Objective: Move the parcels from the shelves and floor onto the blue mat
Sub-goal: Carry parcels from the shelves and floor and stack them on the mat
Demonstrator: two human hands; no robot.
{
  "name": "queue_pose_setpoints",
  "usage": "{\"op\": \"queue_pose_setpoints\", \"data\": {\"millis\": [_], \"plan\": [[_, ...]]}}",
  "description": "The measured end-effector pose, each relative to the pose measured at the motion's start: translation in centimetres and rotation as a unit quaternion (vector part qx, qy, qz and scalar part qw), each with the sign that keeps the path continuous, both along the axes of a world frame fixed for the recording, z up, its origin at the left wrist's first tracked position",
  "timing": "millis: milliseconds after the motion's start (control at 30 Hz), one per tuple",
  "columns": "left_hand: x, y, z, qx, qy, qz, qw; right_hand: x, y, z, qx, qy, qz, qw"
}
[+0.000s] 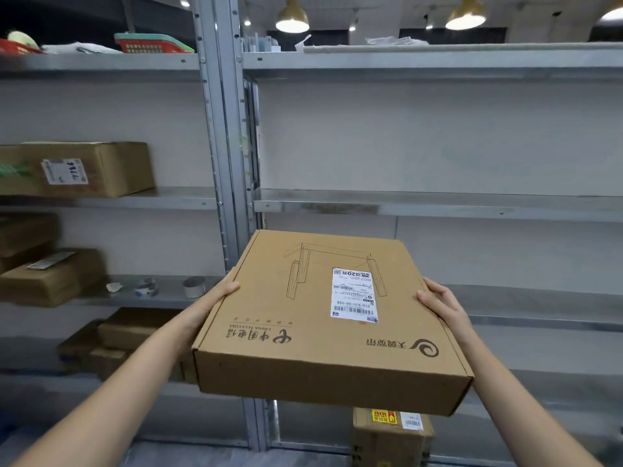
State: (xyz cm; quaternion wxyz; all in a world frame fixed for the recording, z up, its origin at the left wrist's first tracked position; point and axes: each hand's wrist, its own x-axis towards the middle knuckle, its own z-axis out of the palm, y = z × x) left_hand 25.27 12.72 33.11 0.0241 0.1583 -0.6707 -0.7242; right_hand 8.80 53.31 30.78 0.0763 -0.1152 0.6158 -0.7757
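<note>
A flat brown cardboard parcel [323,318] with a white shipping label and printed logos hangs in the air in front of the metal shelves. My left hand [220,293] grips its left edge, thumb on top. My right hand [440,303] grips its right edge, fingers curled over the rim. More cardboard parcels lie on the left shelves: one with a handwritten label [77,168], a stack [50,274] below it, and several flat ones [118,338] lower down. Another parcel [391,436] with a yellow sticker stands low, under the held one. The blue mat is not in view.
Grey metal shelving [438,203] fills the view, with an upright post [219,129] in the middle. Tape rolls [194,286] and scraps lie on the left shelf. Red and green baskets [148,42] sit on top. Lamps hang above.
</note>
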Motion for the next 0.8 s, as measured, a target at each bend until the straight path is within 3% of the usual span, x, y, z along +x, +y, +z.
{"op": "queue_pose_setpoints", "data": {"millis": [167, 333, 533, 800], "plan": [[0.3, -1.0, -1.2, 0.005, 0.074, 0.076, 0.994, -0.2, -2.4, -1.0, -0.021, -0.022, 0.007, 1.0], [2.5, -2.8, -3.1, 0.031, 0.121, 0.118, 0.985, 0.0, -6.4, -1.0, -0.003, -0.204, 0.161, 0.966], [6.6, -7.1, -6.1, 0.05, 0.185, 0.115, 0.975, 1.2, -12.5, -1.8, -0.008, -0.211, 0.212, 0.954], [15.9, -15.2, -8.7, 0.076, 0.166, 0.266, 0.946, 3.5, -27.0, -3.3, 0.033, -0.213, 0.309, 0.926]]}}
